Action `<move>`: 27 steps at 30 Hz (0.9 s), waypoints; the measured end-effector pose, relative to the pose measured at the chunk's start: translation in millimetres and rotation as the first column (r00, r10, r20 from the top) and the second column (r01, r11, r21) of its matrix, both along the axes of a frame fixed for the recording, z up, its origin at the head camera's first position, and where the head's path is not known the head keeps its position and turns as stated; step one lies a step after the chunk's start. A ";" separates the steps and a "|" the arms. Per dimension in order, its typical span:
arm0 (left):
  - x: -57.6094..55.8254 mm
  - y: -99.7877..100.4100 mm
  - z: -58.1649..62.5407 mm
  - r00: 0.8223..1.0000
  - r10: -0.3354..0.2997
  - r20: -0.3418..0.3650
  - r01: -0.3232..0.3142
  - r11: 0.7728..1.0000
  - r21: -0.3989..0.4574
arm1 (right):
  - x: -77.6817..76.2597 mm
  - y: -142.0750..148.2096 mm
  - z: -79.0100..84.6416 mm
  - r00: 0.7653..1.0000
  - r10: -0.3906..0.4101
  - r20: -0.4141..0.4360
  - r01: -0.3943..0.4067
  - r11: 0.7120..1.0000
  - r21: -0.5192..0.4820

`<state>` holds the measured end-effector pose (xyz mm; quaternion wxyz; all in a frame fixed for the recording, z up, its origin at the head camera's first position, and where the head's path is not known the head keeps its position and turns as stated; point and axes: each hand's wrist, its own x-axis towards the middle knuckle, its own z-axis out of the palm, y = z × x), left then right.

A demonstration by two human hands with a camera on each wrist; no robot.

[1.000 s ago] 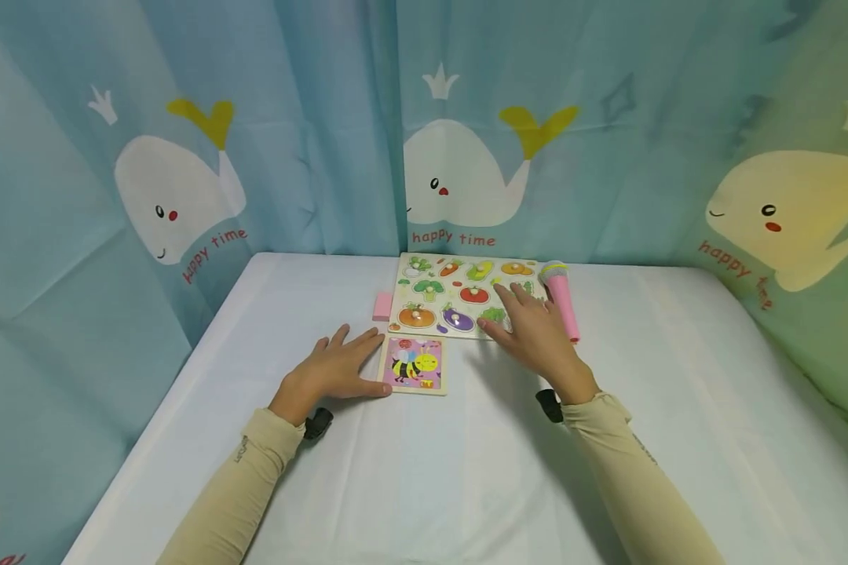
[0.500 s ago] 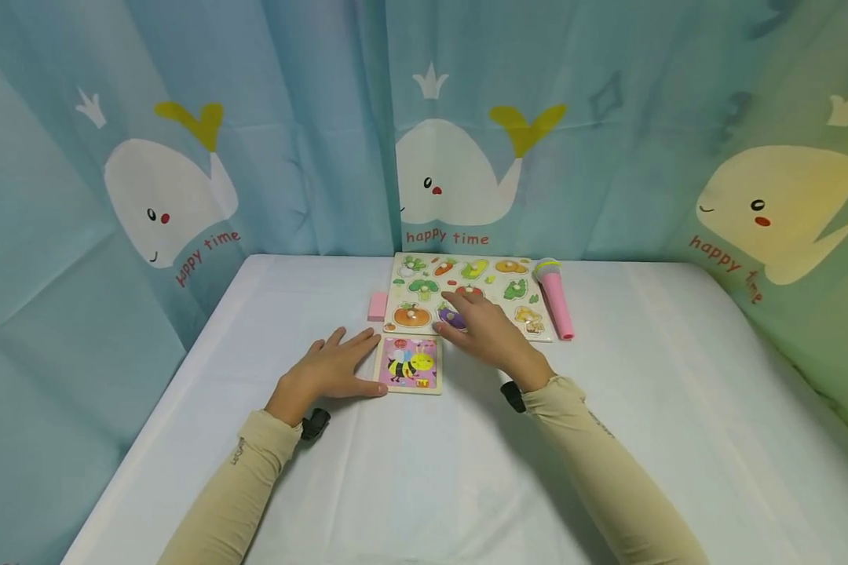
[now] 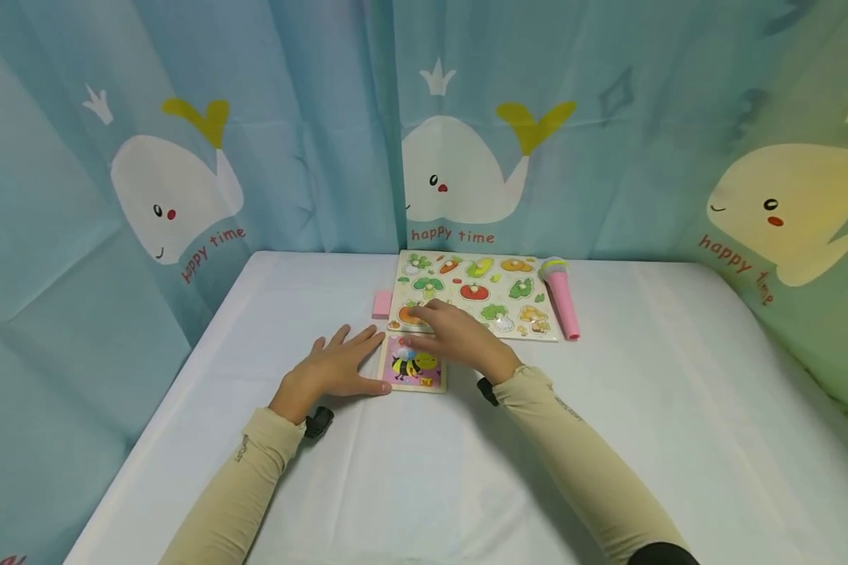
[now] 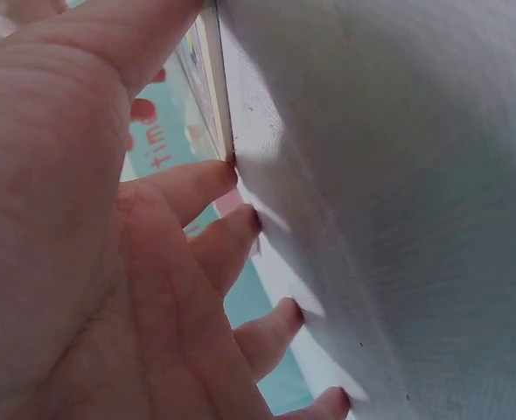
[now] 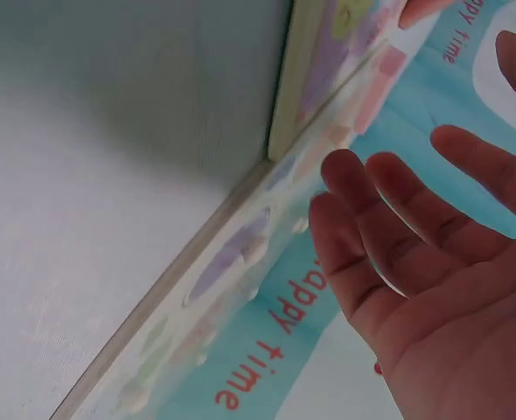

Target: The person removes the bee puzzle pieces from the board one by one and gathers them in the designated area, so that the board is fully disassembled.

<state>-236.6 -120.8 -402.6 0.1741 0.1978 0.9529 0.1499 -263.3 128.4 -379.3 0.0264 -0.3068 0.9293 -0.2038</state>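
Head view: bee board against spread-fingered left hand, partly beneath loose-fingered right hand.

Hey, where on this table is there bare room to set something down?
The widest bare patch of table lies right of the pink microphone; others lie left of the left hand and between the left sleeve and right sleeve. The middle is crowded: left hand at the bee picture, right hand partly above it, vegetable board just behind, pink block beside that.

Play corner: whale curtains, puzzle board
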 end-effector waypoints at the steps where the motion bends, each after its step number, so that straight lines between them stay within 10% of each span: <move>1: -0.5 0.0 0.1 1.000 0.000 0.000 0.000 1.000 0.002 | -1.2 -1.6 -0.6 1.000 0.006 -0.002 -0.006 1.000 0.010; 27: -1.8 -2.2 -2.9 1.000 -0.010 -0.003 0.010 1.000 -0.002 | -21.4 -29.9 -14.1 0.979 0.186 -0.083 -0.173 0.974 0.150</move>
